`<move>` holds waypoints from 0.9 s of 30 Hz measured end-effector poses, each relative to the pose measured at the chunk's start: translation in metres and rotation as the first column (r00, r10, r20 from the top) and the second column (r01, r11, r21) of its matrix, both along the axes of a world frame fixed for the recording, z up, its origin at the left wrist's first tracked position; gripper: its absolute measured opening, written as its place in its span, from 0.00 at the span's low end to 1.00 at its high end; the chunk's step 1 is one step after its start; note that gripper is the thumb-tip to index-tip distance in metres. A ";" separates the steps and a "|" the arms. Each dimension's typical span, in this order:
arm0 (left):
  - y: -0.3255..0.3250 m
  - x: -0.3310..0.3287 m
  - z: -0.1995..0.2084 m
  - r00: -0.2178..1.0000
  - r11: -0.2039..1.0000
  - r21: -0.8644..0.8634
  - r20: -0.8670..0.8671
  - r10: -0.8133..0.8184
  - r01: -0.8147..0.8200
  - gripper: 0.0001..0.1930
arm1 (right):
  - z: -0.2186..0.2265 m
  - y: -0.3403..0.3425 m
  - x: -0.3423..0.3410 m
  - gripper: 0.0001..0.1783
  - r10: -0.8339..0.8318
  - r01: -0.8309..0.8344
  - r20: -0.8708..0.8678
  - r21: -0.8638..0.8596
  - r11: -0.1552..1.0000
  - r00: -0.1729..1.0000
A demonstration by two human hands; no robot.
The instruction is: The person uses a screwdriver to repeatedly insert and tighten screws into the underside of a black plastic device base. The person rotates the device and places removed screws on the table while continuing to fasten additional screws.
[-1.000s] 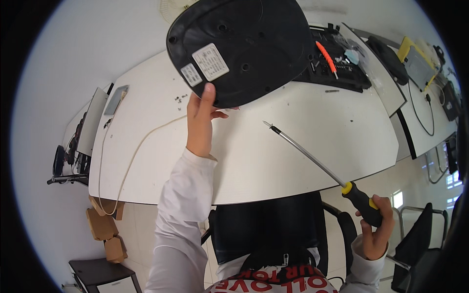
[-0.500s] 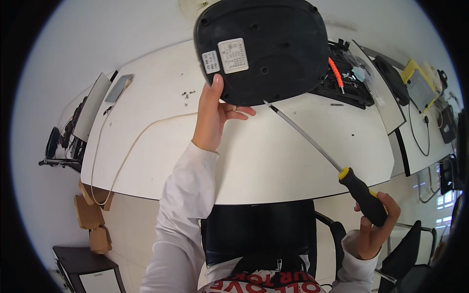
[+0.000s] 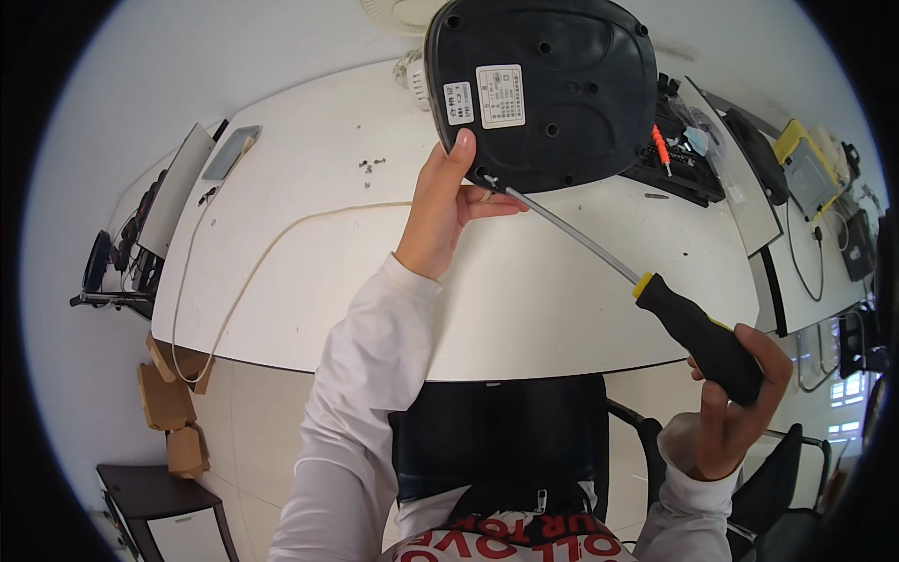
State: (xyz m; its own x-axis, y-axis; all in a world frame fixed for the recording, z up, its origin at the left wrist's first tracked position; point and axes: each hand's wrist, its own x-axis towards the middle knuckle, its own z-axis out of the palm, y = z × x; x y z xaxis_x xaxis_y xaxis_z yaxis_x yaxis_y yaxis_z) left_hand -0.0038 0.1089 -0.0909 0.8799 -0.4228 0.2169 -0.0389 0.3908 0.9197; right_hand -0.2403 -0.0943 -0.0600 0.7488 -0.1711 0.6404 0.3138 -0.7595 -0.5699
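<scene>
My left hand (image 3: 438, 206) is closed on the lower left edge of a black rounded appliance base (image 3: 585, 117), thumb on its underside and fingers behind. The base is tilted up above the table with its underside facing me, showing screw holes and two white labels. In my right hand (image 3: 740, 412) is a long screwdriver (image 3: 702, 342) with a black and yellow handle. Its shaft slants up to the left. At the tip, a small screw (image 3: 492, 179) sits by the hole in the base's lower left corner. Part of a pale round fan-like cage (image 3: 393, 14) shows behind the base.
Several loose screws (image 3: 372, 165) lie on the white table (image 3: 562, 300). A cream cord (image 3: 300, 223) loops over its left edge. At the back right is a black toolbox (image 3: 693, 185) with an orange flexible shaft (image 3: 661, 150). A grey flat device (image 3: 231, 153) rests far left.
The base has shifted right and slightly up with my left hand. The screwdriver tip has moved left, from below the base's edge to its lower left corner hole.
</scene>
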 end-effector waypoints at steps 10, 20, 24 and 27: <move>-0.003 -0.003 -0.002 0.999 0.999 0.019 0.016 0.036 -0.036 0.29 | 0.012 0.009 0.015 0.27 0.063 -0.050 0.047 -0.238 0.970 0.997; -0.003 -0.002 -0.004 1.000 1.000 0.006 0.014 0.008 -0.009 0.31 | 0.041 0.026 0.021 0.28 0.107 -0.059 0.099 -0.400 0.915 0.989; -0.002 -0.001 -0.008 0.999 1.000 0.018 0.033 0.017 -0.018 0.30 | 0.051 0.029 0.024 0.28 0.089 -0.050 0.077 -0.410 0.911 0.993; -0.002 -0.002 -0.007 1.000 1.000 0.015 0.028 0.012 -0.012 0.29 | 0.049 0.028 0.027 0.28 0.114 -0.076 0.075 -0.395 0.916 0.991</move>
State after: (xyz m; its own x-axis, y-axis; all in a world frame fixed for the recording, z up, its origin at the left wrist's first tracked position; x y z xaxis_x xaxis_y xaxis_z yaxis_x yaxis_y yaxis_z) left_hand -0.0062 0.1070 -0.0981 0.8785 -0.4159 0.2348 -0.0691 0.3759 0.9241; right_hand -0.2135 -0.0659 -0.0111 0.6816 0.1756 0.7103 0.4332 -0.8792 -0.1983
